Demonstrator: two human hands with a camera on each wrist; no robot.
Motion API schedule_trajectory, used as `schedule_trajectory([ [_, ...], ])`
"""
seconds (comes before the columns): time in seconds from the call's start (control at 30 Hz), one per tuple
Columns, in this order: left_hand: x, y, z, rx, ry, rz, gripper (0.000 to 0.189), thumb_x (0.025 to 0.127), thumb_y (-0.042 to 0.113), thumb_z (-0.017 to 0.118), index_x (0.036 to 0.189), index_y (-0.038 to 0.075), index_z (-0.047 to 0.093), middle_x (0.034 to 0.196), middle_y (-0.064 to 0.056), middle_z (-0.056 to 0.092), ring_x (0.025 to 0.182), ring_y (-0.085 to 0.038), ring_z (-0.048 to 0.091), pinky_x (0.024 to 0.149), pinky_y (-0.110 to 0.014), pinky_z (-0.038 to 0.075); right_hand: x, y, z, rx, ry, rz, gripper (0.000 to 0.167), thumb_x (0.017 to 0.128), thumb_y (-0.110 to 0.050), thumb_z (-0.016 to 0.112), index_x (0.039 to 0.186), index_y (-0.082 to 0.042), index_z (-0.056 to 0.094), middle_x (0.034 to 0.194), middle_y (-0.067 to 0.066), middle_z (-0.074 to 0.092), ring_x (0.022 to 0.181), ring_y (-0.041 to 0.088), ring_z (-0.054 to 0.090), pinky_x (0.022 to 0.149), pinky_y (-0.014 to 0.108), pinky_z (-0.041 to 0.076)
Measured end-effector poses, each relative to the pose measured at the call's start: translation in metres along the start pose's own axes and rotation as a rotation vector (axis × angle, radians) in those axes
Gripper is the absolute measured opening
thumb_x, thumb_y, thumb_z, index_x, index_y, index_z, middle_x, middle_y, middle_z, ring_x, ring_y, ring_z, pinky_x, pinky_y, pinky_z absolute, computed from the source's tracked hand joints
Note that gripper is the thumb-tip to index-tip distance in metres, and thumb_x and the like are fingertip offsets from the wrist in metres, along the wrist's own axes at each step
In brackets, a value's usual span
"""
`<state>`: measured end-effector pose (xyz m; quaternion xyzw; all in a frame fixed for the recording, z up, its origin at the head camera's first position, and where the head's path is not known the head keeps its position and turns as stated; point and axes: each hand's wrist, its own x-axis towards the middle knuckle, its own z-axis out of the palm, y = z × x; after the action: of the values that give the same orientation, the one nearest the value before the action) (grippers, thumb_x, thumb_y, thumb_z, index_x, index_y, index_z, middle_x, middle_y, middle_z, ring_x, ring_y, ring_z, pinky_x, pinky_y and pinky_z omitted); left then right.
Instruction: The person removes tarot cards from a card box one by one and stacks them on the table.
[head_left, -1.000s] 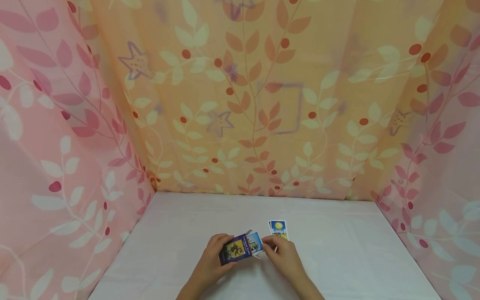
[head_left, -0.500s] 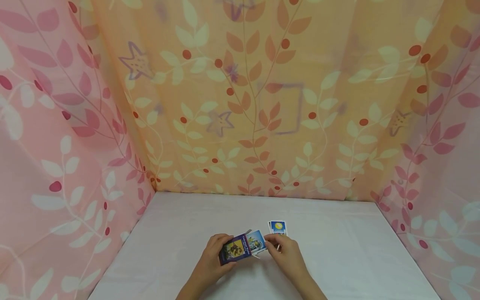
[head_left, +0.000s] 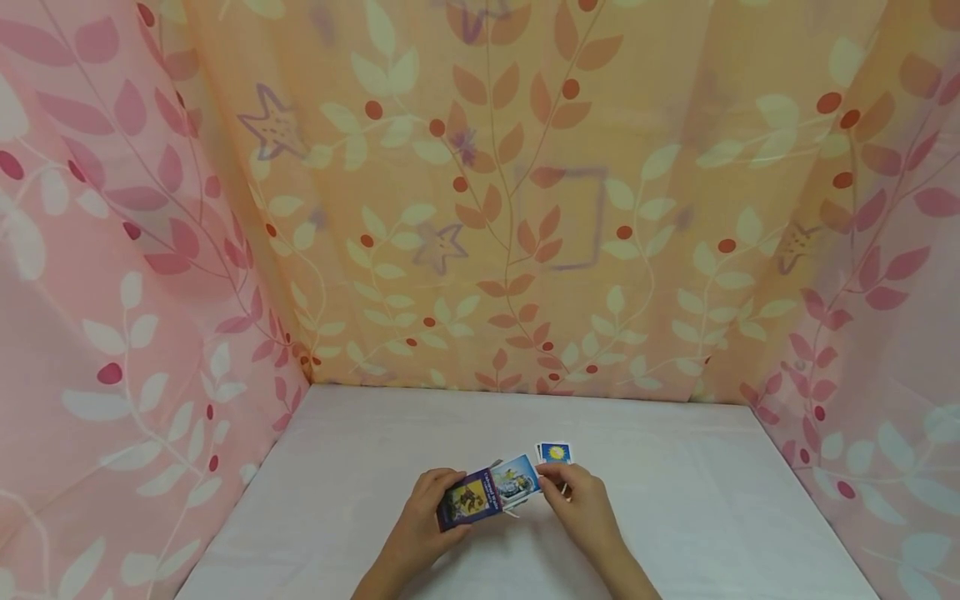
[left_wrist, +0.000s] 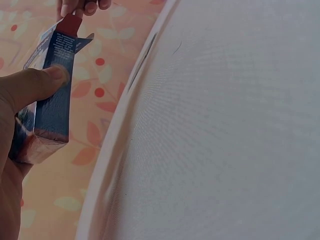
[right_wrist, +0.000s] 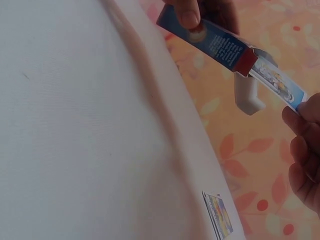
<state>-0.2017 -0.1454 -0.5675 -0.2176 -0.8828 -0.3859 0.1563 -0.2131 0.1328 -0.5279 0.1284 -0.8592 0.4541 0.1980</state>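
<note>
Box [head_left: 470,500] and card [head_left: 517,481] bridge the gap between the two grips as we look down. The left grip [head_left: 426,521] is narrow round the box, holding it by the end away from the right grip [head_left: 581,507]; in the left wrist view we see the thumb [left_wrist: 37,82] on the blue side that carries white print. The box's front, a purple face with a golden picture, slants up towards the right grip, and its open end faces that way. From this end the card juts out as far as the right grip, its picture on blue facing up, its inner part inside the box. We see the right grip pinching the card by its outer end, the other fingers curled. Pale edges show under the card, and we cannot tell how many more lie there. A white flap [right_wrist: 247,95] hangs from the open end, between the two grips. Just beyond the right grip, on the white tabletop [head_left: 375,433], we find a small stack [head_left: 556,452] topped by a yellow sun on blue, its near part hidden by the fingers. Farther beyond both grips hangs a leafy curtain [head_left: 562,208].
</note>
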Motion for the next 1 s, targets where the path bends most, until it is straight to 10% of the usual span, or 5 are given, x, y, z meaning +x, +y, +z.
schedule_trajectory([
  [1.0,0.000,0.002,0.000,-0.016,-0.003,-0.022,0.078,0.072,0.024,0.095,0.140,0.018,0.058,0.136,0.013,0.049,0.124,-0.008,0.049,0.104,-0.038,0.051,0.011,0.011,-0.022,-0.033,0.105,-0.074,0.018,0.084,0.000,0.080,0.099,-0.010,0.077,0.083,-0.010,0.064,0.071,0.002,0.054,0.060,0.020,0.050],
])
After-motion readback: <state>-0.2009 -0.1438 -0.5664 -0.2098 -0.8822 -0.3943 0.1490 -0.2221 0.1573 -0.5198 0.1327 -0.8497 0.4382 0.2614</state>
